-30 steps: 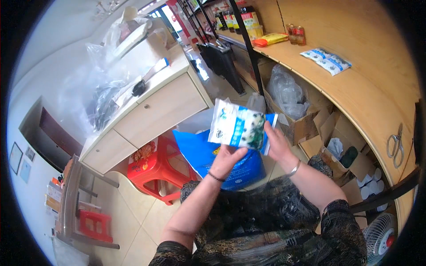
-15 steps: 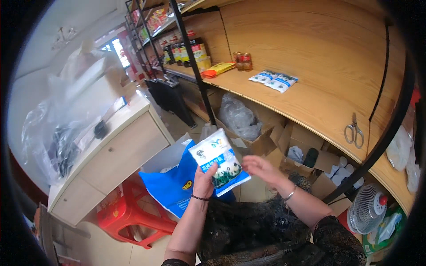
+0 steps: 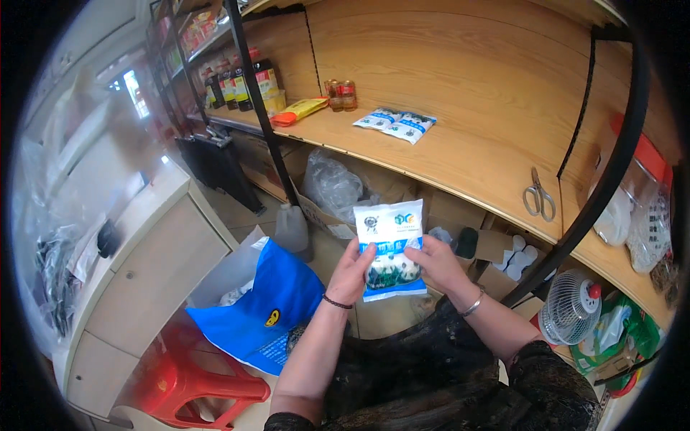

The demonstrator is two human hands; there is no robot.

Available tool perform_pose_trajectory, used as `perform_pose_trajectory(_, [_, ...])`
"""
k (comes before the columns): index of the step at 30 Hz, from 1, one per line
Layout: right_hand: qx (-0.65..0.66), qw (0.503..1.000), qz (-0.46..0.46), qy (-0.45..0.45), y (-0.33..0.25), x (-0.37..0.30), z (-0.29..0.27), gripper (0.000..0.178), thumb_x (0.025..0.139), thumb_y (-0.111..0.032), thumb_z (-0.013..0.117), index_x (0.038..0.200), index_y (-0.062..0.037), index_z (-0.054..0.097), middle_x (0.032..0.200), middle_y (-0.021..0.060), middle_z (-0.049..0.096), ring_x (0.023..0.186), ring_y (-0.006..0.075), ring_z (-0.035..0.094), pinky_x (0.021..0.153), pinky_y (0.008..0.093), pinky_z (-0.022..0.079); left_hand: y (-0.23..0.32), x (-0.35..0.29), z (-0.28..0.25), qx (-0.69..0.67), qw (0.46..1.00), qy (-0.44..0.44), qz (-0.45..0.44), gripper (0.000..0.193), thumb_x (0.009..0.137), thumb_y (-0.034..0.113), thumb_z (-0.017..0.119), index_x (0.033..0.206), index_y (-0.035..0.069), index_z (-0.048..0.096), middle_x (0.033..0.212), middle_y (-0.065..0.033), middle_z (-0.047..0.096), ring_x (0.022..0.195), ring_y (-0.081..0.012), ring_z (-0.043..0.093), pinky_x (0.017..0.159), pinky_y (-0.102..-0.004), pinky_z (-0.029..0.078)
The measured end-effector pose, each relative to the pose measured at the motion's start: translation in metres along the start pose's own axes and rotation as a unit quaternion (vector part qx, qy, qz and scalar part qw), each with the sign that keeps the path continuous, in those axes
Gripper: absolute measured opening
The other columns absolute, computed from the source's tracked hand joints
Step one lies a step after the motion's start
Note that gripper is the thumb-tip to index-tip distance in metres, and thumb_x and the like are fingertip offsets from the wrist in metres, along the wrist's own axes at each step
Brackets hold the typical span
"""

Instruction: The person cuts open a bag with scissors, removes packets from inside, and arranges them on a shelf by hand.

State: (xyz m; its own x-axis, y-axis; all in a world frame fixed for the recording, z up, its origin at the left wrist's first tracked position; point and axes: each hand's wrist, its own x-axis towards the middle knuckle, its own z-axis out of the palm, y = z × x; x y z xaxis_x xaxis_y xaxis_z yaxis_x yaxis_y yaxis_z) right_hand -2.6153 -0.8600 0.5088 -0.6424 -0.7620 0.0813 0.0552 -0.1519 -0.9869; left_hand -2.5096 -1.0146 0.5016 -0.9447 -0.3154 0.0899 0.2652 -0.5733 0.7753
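Observation:
A white and blue bag of salt with a panda picture is held upright in front of me. My left hand grips its left side, thumb on the front. On the opposite edge my right hand is closed as well, its thumb against the front. The fingers behind the bag are hidden. Similar bags of salt lie side by side on the wooden shelf beyond my hands.
Scissors lie on the shelf's right part; small jars, a yellow packet and dark bottles stand or lie leftward. Below are a blue bag, red stool, boxes and a fan. A black post rises at right.
My right hand, apart from the bag before, now holds its right edge. The bag has moved right and stands straighter. The view has shifted to the right.

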Motion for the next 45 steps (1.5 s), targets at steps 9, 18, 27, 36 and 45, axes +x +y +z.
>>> perform_pose_trajectory(9, [0.088, 0.993, 0.032, 0.074, 0.027, 0.034, -0.015, 0.024, 0.086, -0.018, 0.058, 0.103, -0.0016, 0.056, 0.086, 0.0023, 0.062, 0.068, 0.0044, 0.054, 0.054, 0.017, 0.04, -0.013, 0.006, -0.036, 0.157, 0.981, -0.085, -0.078, 0.061, 0.081, -0.001, 0.057, 0.135, 0.006, 0.029, 0.115, -0.0046, 0.052, 0.095, -0.0113, 0.053, 0.071, -0.0247, 0.048])
perform_pose_trajectory(18, [0.139, 0.989, 0.017, 0.047, 0.046, 0.042, -0.017, 0.027, 0.086, -0.018, 0.058, 0.107, -0.0015, 0.055, 0.096, 0.0032, 0.061, 0.082, 0.0102, 0.058, 0.07, 0.0257, 0.049, -0.021, 0.007, -0.051, 0.167, 0.983, -0.056, -0.043, 0.062, 0.081, 0.0, 0.058, 0.135, 0.005, 0.027, 0.119, -0.0043, 0.05, 0.099, -0.0133, 0.052, 0.074, -0.0272, 0.048])
perform_pose_trajectory(27, [0.057, 0.998, 0.03, 0.015, 0.047, 0.042, -0.012, 0.02, 0.085, -0.015, 0.057, 0.098, 0.0013, 0.06, 0.091, 0.0009, 0.062, 0.081, 0.0077, 0.056, 0.072, 0.0222, 0.046, -0.018, 0.006, -0.058, 0.123, 0.986, -0.041, -0.107, 0.043, 0.082, 0.01, 0.062, 0.121, 0.003, 0.045, 0.111, -0.0044, 0.056, 0.101, -0.013, 0.052, 0.088, -0.0279, 0.041])
perform_pose_trajectory(36, [0.142, 0.983, 0.1, 0.052, 0.055, 0.051, -0.009, 0.044, 0.093, -0.04, 0.039, 0.107, -0.001, 0.055, 0.097, 0.009, 0.06, 0.087, 0.015, 0.056, 0.075, 0.0288, 0.046, -0.028, -0.001, -0.057, -0.046, 0.996, 0.066, -0.038, 0.042, 0.081, 0.003, 0.061, 0.12, 0.002, 0.045, 0.112, -0.0058, 0.055, 0.103, -0.0177, 0.053, 0.089, -0.0312, 0.042])
perform_pose_trajectory(45, [0.335, 0.921, 0.179, -0.083, 0.1, 0.016, 0.048, 0.026, 0.091, -0.028, 0.049, 0.111, -0.011, 0.051, 0.101, 0.0046, 0.057, 0.093, 0.0179, 0.055, 0.079, 0.0319, 0.044, -0.043, 0.005, -0.053, -0.02, 0.991, 0.11, 0.073, 0.042, 0.091, 0.023, 0.048, 0.127, 0.006, 0.036, 0.123, -0.0078, 0.047, 0.109, -0.0221, 0.048, 0.091, -0.0388, 0.041])
